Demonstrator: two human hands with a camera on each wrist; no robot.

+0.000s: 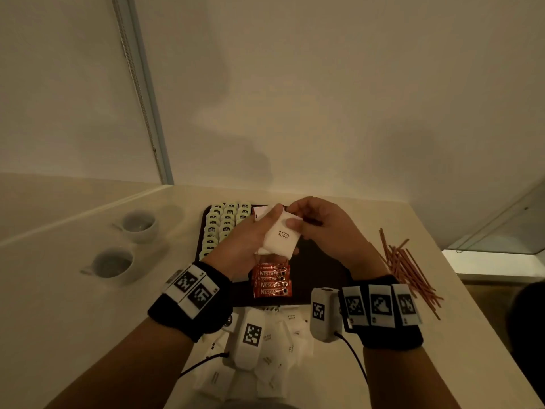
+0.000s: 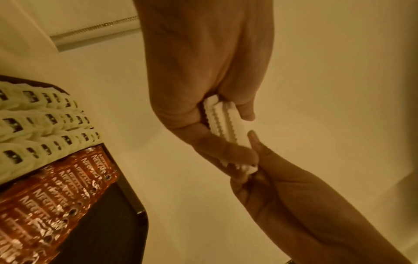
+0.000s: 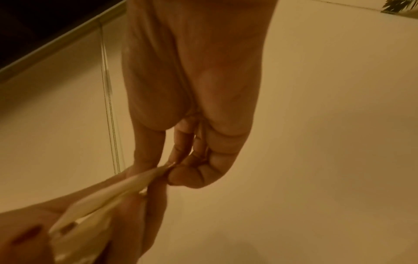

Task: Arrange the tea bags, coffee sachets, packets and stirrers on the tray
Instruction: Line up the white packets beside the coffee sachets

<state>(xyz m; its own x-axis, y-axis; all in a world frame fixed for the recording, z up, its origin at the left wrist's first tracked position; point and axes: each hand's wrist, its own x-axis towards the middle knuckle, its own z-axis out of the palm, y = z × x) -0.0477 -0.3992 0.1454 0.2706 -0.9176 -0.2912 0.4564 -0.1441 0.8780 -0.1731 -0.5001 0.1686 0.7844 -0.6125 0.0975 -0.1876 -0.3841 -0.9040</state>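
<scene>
Two glossy white cups point(image 1: 138, 227) stand at the left of the pale desk point(image 1: 67, 314). On the dark tray point(image 1: 321, 270), cream tea bags point(image 1: 224, 222) lie in overlapping rows beside crinkly red foil coffee sachets point(image 1: 272, 283). Above it, the left hand point(image 1: 244, 240) grips a stack of white paper sugar packets point(image 1: 281, 237), serrated edges aligned; the right hand point(image 1: 324, 222) pinches their top corner. Thin reddish stirrers point(image 1: 410, 270) lie scattered at right.

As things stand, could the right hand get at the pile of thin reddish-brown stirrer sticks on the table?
Probably yes, once freed. The stirrer sticks lie in the open on the pale table just right of the right hand, nothing between. But it pinches the white sugar packets held by the left hand.
</scene>
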